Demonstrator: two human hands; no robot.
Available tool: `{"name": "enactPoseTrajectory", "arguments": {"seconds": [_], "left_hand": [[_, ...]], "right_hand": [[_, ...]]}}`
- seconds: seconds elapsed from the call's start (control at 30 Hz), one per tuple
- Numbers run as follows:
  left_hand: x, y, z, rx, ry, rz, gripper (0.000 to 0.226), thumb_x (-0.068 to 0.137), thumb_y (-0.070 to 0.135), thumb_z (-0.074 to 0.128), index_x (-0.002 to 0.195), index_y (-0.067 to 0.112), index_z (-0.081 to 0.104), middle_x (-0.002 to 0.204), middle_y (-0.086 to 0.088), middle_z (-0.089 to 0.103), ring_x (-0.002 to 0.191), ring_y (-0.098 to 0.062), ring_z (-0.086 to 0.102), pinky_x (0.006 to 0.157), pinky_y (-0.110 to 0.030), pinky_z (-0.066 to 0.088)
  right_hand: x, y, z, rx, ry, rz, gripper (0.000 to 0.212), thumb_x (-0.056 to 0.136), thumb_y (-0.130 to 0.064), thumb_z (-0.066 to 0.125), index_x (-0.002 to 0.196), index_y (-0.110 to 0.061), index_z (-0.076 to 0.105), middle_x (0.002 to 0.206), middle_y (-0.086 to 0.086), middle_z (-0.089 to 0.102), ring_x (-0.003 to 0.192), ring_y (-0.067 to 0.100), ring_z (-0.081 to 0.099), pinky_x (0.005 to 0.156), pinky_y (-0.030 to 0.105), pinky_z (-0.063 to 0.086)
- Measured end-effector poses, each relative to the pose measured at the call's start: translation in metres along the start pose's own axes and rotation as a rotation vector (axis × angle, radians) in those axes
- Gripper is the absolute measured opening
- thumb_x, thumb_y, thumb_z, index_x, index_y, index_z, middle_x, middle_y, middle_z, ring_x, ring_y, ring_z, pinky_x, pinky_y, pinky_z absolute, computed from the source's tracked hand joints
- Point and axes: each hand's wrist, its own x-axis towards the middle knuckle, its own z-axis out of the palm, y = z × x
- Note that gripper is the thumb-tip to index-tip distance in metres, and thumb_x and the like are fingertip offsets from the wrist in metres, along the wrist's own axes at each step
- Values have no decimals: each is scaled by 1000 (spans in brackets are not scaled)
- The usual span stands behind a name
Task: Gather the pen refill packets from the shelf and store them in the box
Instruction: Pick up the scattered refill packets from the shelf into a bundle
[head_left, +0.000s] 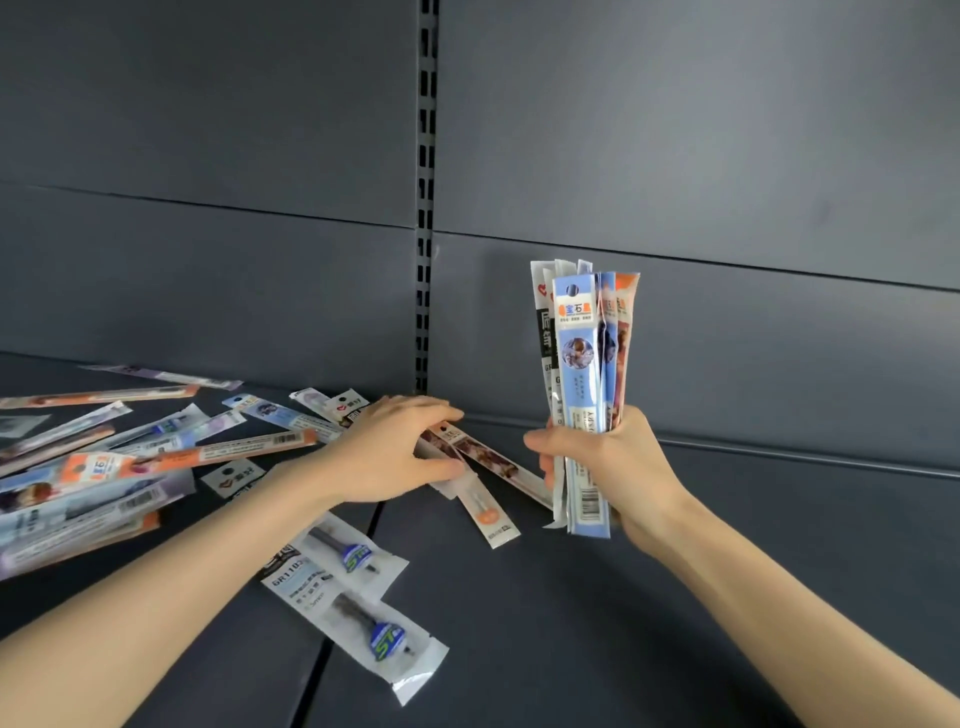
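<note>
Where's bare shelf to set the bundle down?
Free: the shelf right of the right hand, up to the back panel; also front centre, right of the ST packets. Crowded: the loose packets left of the left hand.

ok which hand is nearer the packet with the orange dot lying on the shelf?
Left. The left hand reaches over the upper end of the orange-dot packet. The right hand is off to its right, gripping an upright bundle of packets.
</note>
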Motion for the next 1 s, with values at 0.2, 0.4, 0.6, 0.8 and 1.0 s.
{"name": "enactPoseTrajectory", "arguments": {"seconds": [0.2,0.4,0.6,0.8,1.0], "left_hand": [[26,2,-14,-55,-313,0,64,84,42,65,141,35,37,143,12,40,132,-11,38,112,-30,28],[21,0,-20,-50,-398,88,58,84,25,68,137,29,44,139,12,40,128,-6,41,106,-19,31],[13,-11,-31,-88,-406,90,62,84,25,68,139,35,40,147,21,28,136,2,26,109,-17,20],[33,-3,-23,-93,-406,111,46,81,19,72,125,22,59,109,12,53,94,-3,52,92,-28,47],[45,0,-29,-58,-507,127,22,75,24,77,92,32,65,92,-6,66,79,-17,56,72,-31,48]], "right_hand": [[-1,1,1,-51,-7,21,11,77,-8,72,77,-14,63,59,-3,64,55,6,64,55,19,50],[-3,5,1,-99,-19,34,13,76,-11,74,73,-14,62,62,-1,66,63,12,67,58,19,52],[-5,4,4,-108,-45,43,12,76,-11,74,79,-12,63,70,4,67,63,10,68,59,20,56],[-8,4,5,-91,-40,33,12,75,-10,74,74,-11,62,61,-2,64,60,11,66,61,25,56],[-6,7,3,-121,-11,51,17,77,-12,73,93,-15,67,98,3,71,93,19,66,80,28,52]]}}
